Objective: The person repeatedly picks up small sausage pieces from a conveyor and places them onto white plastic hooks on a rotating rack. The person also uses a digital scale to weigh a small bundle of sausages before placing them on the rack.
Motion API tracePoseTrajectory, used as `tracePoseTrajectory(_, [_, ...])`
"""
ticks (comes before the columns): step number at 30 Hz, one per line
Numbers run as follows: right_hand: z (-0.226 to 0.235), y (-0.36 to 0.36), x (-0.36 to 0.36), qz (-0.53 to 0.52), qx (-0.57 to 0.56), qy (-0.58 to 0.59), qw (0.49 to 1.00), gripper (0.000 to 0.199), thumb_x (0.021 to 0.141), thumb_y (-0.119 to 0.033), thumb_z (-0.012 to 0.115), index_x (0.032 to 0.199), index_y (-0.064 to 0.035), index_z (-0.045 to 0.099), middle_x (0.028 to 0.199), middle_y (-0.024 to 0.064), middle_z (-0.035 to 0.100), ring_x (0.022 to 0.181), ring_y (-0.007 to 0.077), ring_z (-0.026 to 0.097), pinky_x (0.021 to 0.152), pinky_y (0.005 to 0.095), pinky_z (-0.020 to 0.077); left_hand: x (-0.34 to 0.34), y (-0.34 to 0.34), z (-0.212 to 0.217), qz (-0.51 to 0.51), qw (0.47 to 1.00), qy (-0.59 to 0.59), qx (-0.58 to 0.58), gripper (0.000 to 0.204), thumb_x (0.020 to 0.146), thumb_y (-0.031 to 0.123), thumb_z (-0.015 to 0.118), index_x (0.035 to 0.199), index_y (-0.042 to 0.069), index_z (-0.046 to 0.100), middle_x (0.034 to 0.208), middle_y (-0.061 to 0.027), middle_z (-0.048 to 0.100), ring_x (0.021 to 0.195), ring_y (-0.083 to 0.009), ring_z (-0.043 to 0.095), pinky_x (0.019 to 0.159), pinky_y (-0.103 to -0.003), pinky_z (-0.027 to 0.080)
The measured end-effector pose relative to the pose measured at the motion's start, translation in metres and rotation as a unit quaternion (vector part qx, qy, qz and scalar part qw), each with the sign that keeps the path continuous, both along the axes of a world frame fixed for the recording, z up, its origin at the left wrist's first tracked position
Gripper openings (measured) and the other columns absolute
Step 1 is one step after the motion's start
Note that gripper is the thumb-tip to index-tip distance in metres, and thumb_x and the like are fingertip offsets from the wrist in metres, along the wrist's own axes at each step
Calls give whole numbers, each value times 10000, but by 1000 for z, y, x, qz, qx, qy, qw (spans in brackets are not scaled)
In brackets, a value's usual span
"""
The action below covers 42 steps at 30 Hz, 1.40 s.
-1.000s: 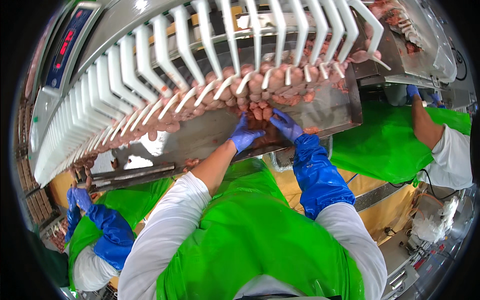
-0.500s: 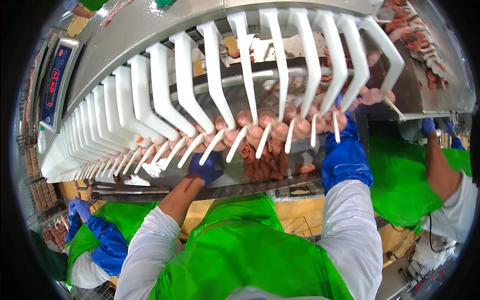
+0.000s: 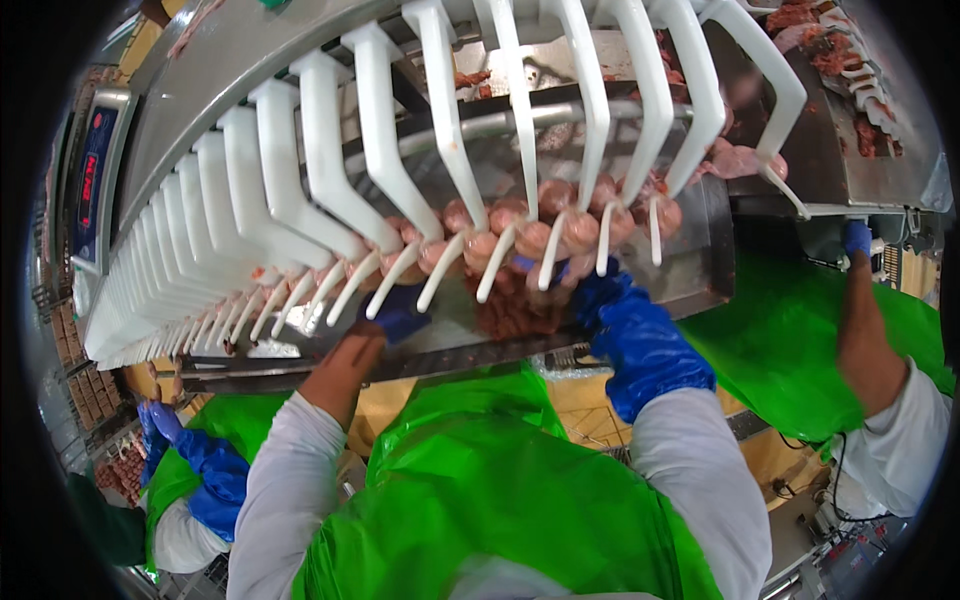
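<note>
Head view: right hand (image 3: 600,295) dropped from hooks onto sausage links (image 3: 515,305), left hand (image 3: 398,312) alongside; grips unclear.

One screen only: a dark rectangular display panel (image 3: 93,178) on the far left, set in a grey metal housing beside the row of white hooks, tilted with the machine's edge. Its face is dark blue-black with red glowing characters, too small to tell apart. No packages, labels or signs clear enough to make out elsewhere; stacked brownish crates (image 3: 80,385) low on the left are blurred.
</note>
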State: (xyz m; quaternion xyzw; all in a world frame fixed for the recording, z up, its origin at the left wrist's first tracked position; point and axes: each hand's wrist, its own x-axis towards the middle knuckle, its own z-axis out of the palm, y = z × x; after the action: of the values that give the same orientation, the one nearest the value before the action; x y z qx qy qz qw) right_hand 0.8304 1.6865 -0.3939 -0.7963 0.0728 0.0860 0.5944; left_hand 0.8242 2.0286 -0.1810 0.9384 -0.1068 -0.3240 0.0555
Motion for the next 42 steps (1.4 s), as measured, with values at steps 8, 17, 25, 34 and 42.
tracePoseTrajectory(8, [41, -61, 42, -18, 108, 22, 994, 434, 986, -311, 555, 1267, 19, 580, 1115, 116, 668, 1053, 243, 618, 973, 387, 467, 36, -79, -23, 215, 900, 197, -325, 580, 875, 396, 726, 1292, 26, 565, 1212, -146, 644, 1118, -267, 614, 1003, -388, 470])
tracePoseTrajectory(17, [123, -34, -36, 117, 80, 123, 982, 389, 994, -311, 552, 1214, -1, 633, 1040, 139, 692, 990, 286, 630, 945, 397, 474, -50, -152, -3, -163, 948, 10, -275, 880, 812, 472, 719, 1475, 28, 347, 1455, -245, 423, 1328, -399, 429, 1122, -534, 333])
tracePoseTrajectory(25, [104, -60, -45, 131, -189, 146, 962, 528, 863, -495, 674, 1134, -42, 649, 1020, 200, 696, 972, 380, 652, 878, 464, 515, -74, -91, 3, -87, 977, -94, -169, 895, 879, 517, 642, 1532, 21, 284, 1549, -260, 307, 1439, -395, 305, 1139, -537, 298])
tracePoseTrajectory(34, [92, 72, -67, 204, 153, 200, 946, 449, 956, -370, 564, 1274, -53, 562, 1207, 127, 643, 1092, 269, 618, 953, 402, 501, -73, -35, -61, 499, 444, 456, -588, 604, 928, 165, 621, 1451, 16, 359, 1369, -165, 545, 1238, -314, 574, 1010, -437, 511])
tracePoseTrajectory(42, [203, -19, -154, 22, 500, 196, 844, 496, 960, -249, 528, 1390, -4, 497, 1312, 126, 598, 1180, 232, 599, 1033, 371, 473, -74, -116, 90, 7, 830, 212, -516, 896, 853, 345, 725, 1543, 70, 224, 1556, -231, 279, 1434, -384, 324, 1163, -474, 309])
